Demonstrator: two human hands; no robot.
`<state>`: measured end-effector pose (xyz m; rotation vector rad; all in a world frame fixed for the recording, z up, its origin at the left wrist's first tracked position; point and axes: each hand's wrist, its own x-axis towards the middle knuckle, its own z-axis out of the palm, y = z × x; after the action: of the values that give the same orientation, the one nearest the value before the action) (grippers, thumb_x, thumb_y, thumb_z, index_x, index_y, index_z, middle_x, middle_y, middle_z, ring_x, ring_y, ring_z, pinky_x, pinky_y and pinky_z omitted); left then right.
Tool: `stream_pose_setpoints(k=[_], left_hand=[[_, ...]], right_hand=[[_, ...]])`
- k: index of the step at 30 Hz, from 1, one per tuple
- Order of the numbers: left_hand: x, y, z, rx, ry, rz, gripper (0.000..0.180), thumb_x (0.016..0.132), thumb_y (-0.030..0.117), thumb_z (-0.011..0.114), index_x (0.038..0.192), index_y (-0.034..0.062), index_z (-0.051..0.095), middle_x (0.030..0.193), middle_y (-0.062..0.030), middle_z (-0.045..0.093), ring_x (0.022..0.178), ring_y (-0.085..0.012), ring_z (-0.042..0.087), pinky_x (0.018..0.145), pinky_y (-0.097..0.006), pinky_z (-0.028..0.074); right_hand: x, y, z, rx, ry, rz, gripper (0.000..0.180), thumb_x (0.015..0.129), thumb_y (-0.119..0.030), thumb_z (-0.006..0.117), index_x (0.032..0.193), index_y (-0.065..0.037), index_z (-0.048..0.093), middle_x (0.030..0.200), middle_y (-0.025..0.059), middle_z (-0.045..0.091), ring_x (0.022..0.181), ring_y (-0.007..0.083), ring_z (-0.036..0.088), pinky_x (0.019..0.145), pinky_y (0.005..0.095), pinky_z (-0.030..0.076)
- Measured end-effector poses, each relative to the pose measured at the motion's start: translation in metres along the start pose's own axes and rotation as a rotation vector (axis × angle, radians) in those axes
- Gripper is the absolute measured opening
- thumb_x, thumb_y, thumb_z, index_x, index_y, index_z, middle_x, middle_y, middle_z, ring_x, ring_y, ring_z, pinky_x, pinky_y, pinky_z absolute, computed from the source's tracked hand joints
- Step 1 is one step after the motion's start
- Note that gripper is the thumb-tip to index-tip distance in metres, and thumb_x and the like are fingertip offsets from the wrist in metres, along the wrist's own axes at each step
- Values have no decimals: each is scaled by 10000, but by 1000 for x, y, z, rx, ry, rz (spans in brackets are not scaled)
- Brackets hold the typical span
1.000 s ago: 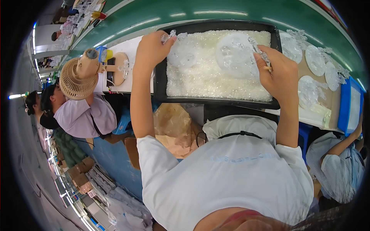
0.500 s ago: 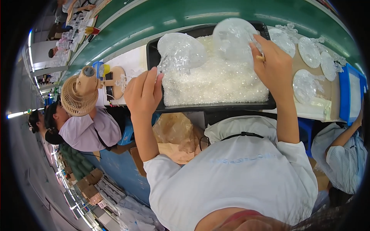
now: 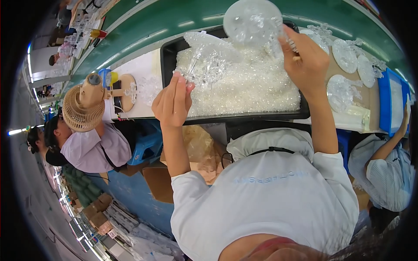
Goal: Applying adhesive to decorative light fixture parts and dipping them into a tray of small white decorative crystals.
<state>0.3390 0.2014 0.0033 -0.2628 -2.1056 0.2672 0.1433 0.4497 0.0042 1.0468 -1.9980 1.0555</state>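
A round clear plastic disc with a cluster of clear moulded shapes (image 3: 203, 61) is pinched between the thumb and fingers of my left hand (image 3: 174, 102). Its disc is tilted nearly edge-on. My right hand (image 3: 308, 61) grips a second piece, a frosted clear disc (image 3: 251, 21) with clear moulded bits at its right edge, face-on to me. Both pieces hang above a black tray (image 3: 257, 117) filled with small glittering clear-white granules (image 3: 248, 87). The exact shape of the moulded clusters is hard to make out.
Several similar clear discs (image 3: 341, 93) lie on the table right of the tray, beside a blue bin (image 3: 389, 104). At left stands a beige fan (image 3: 85, 104). One person (image 3: 98, 145) sits at left, another (image 3: 383, 167) at right. A green surface (image 3: 191, 21) runs behind the table.
My left hand has shifted slightly right, and its disc has tipped from face-on toward edge-on. The disc in my right hand has moved up and left, away from the granules.
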Motion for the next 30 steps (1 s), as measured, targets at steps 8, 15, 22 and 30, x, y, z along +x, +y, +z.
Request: stream_pose_setpoints(k=[8, 15, 22, 30], left_hand=[[-2, -2, -3, 26, -6, 9, 183, 869, 117, 748, 968, -26, 691, 898, -180, 730, 678, -250, 707, 562, -265, 552], [6, -58, -26, 314, -104, -241, 176, 790, 155, 806, 942, 108, 731, 828, -45, 733, 571, -191, 644, 523, -311, 497], [-5, -202, -27, 444, -423, -598, 283, 873, 337, 689, 854, 60, 747, 788, -161, 706, 684, -357, 678, 647, -435, 537], [-81, -290, 30, 423, -1022, -794, 380, 869, 381, 663, 880, 5, 715, 929, -269, 689, 910, -439, 669, 803, -513, 531]], right_hand=[[5, -4, 5, 58, -39, -90, 274, 792, -6, 768, 1059, -54, 729, 775, 106, 670, 599, 214, 612, 538, 287, 479], [9, -6, -14, -25, -30, -44, 236, 807, -11, 765, 1038, -50, 736, 797, 91, 701, 582, 179, 612, 511, 268, 464], [-2, -27, -20, 125, -108, -42, 230, 811, -1, 755, 1035, -31, 715, 818, 114, 695, 586, 200, 605, 494, 278, 455], [-4, -33, -21, 176, -317, 56, 238, 800, -31, 756, 1030, -46, 696, 823, 129, 687, 624, 277, 633, 552, 331, 493]])
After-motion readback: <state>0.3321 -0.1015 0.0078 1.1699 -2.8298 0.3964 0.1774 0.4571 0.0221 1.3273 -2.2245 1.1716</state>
